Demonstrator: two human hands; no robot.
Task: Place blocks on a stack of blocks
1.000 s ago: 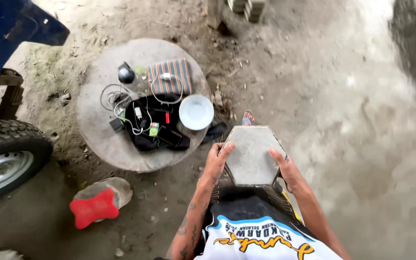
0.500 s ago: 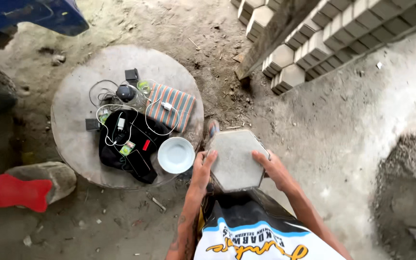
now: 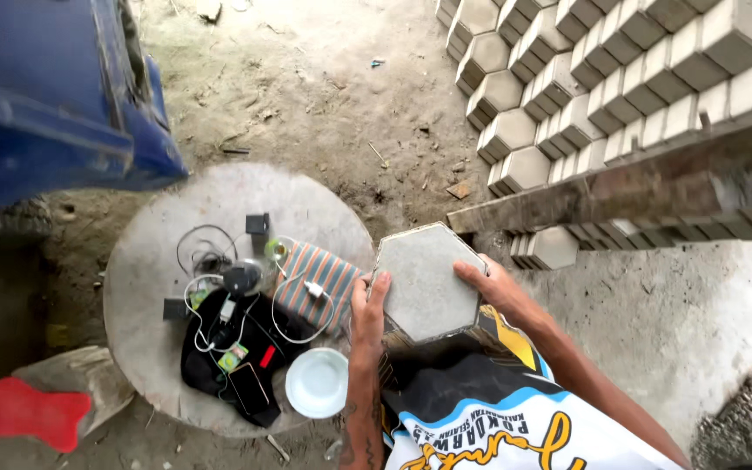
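Observation:
A grey hexagonal concrete paving block [image 3: 426, 281] is held flat in front of my chest. My left hand [image 3: 367, 312] grips its left edge, fingers laid over the top. My right hand [image 3: 491, 285] grips its right edge. Stacks of the same hexagonal blocks [image 3: 559, 96] rise at the upper right, behind a long wooden plank [image 3: 620, 187]. One loose block [image 3: 553, 248] lies on the ground just below the plank.
A round concrete slab [image 3: 145, 278] on the left carries cables, a black bag [image 3: 219, 352], a striped pouch [image 3: 319, 283] and a white bowl [image 3: 317, 383]. A blue vehicle body [image 3: 45, 104] fills the upper left. A red shape [image 3: 35, 413] lies at bottom left.
My view has swung right and up: the block stacks and plank now fill the upper right. The hexagonal block stays gripped in both hands.

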